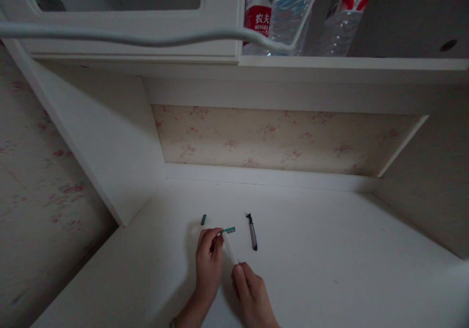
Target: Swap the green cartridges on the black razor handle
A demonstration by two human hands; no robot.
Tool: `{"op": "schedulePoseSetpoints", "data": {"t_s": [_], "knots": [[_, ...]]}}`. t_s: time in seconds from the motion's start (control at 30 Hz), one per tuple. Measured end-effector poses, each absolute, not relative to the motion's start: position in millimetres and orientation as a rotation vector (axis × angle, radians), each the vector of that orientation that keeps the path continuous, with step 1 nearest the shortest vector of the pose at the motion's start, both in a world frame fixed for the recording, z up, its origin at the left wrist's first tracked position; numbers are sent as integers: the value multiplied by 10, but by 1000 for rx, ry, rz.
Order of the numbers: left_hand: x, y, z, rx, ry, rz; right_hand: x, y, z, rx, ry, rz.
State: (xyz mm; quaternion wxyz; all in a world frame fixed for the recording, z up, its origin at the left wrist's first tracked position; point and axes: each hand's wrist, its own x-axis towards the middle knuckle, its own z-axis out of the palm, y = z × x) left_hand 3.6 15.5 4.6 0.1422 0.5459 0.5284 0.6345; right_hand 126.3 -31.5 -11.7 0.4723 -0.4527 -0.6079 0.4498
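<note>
Both hands are on a razor (pixel 230 249) with a white handle and a flat green-and-dark head. My right hand (pixel 251 289) is closed round the lower end of the handle. At the top, the fingertips of my left hand (pixel 209 259) pinch the left end of the head. The razor is tilted, its head up and to the left. A small green piece (pixel 203 219), which looks like a razor cartridge, lies just beyond my left hand. To the right of the head, a slim grey-and-black handle (pixel 252 233) with a narrow black neck lies on the desk.
The white desk (pixel 330 269) is bounded by a side panel (pixel 106 137) on the left and a back wall. Above hangs a shelf (pixel 351 64) with several plastic bottles (pixel 344 20). A pale curved bar (pixel 146 37) crosses in front of the cabinet.
</note>
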Motion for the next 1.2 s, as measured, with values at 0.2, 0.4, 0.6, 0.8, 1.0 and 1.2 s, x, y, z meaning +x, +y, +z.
{"op": "schedulePoseSetpoints", "data": {"t_s": [0.2, 0.4, 0.6, 0.8, 1.0, 1.2], "knots": [[44, 149, 77, 1571, 1526, 1835, 1271, -250, -86, -1161, -1370, 1138], [45, 147, 57, 1592, 1519, 1843, 1243, -275, -148, -1151, -1476, 1155], [57, 139, 51, 1598, 1521, 1827, 1254, -262, -156, -1152, -1379, 1148], [61, 134, 31, 1602, 1507, 1828, 1221, -286, -139, -1113, -1445, 1182], [72, 129, 31, 1603, 1483, 1851, 1216, -257, -184, -1116, -1397, 1121], [72, 127, 18, 1606, 1483, 1862, 1223, -271, -201, -1091, -1477, 1165]]}}
